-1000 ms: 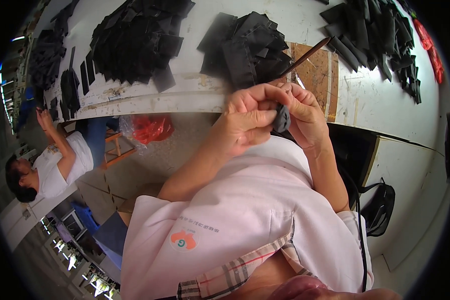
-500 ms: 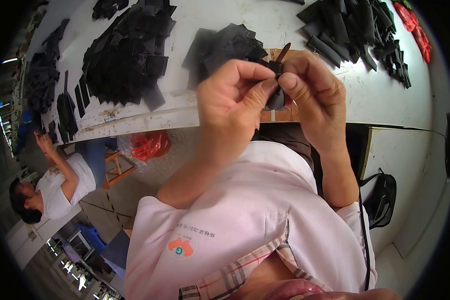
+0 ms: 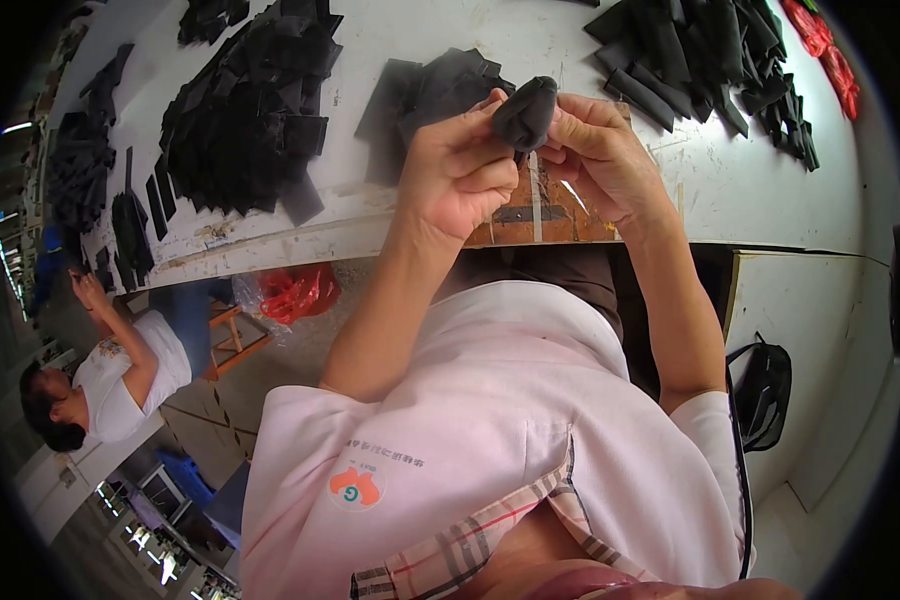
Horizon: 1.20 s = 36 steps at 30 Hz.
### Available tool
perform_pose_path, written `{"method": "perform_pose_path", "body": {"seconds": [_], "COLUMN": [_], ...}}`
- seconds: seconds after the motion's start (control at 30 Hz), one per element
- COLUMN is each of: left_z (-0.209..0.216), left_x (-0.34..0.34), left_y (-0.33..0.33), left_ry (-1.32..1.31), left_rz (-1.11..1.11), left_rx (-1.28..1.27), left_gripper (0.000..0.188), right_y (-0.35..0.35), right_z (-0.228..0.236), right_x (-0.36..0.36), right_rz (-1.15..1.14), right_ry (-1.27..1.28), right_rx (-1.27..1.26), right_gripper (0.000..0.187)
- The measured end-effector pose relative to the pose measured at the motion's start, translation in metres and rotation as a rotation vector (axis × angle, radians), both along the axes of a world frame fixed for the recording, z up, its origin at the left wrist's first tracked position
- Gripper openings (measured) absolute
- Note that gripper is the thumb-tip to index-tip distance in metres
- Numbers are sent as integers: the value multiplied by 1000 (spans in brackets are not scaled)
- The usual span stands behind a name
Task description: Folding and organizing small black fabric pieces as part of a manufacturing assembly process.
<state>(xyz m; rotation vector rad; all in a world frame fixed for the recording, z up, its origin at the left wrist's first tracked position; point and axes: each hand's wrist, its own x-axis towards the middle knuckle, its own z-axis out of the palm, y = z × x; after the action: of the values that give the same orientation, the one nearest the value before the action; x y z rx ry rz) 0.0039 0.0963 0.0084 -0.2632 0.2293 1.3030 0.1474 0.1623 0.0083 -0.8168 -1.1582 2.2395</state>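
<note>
The left hand (image 3: 460,185) was found closed on a small folded black fabric piece (image 3: 523,117), gripping it from its left side, with the fingers bent. The right hand (image 3: 610,155) had its thumb and fingers drawn in narrowly at the piece's right edge; the exact contact of its fingertips was partly hidden. The piece was held between both hands, above the table (image 3: 735,205). Directly below the hands lay a brown board (image 3: 555,220) at the table's near edge. Just beyond the left hand was a heap of flat black pieces (image 3: 440,85); well to its left lay a larger black heap (image 3: 245,120). Beyond and to the right of the right hand lay black rolled pieces (image 3: 670,60).
</note>
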Motion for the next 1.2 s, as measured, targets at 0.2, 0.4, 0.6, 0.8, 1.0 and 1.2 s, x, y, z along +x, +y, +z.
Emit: {"method": "perform_pose_path", "body": {"seconds": [0.2, 0.4, 0.6, 0.8, 1.0, 1.2], "left_z": [15, -9, 13, 21, -7, 40], "left_x": [-7, 3, -5, 13, 10, 16], "left_y": [2, -19, -3, -13, -21, 2], "left_ry": [-202, 658, 1822, 1261, 1251, 1374], "left_rz": [-105, 9, 389, 606, 431, 210], "left_rx": [439, 159, 645, 515, 412, 453], "left_gripper": [16, 20, 24, 16, 18, 19], "right_y": [10, 3, 2, -4, -9, -4], "right_z": [36, -21, -9, 37, -4, -2], "right_x": [-6, 2, 7, 9, 14, 13], "right_rz": [118, 124, -65, -123, 88, 90], "right_ry": [-12, 12, -154, -531, -739, -646], "right_rx": [313, 106, 451, 1687, 1647, 1486], "right_gripper": [27, 27, 33, 45, 29, 18]}}
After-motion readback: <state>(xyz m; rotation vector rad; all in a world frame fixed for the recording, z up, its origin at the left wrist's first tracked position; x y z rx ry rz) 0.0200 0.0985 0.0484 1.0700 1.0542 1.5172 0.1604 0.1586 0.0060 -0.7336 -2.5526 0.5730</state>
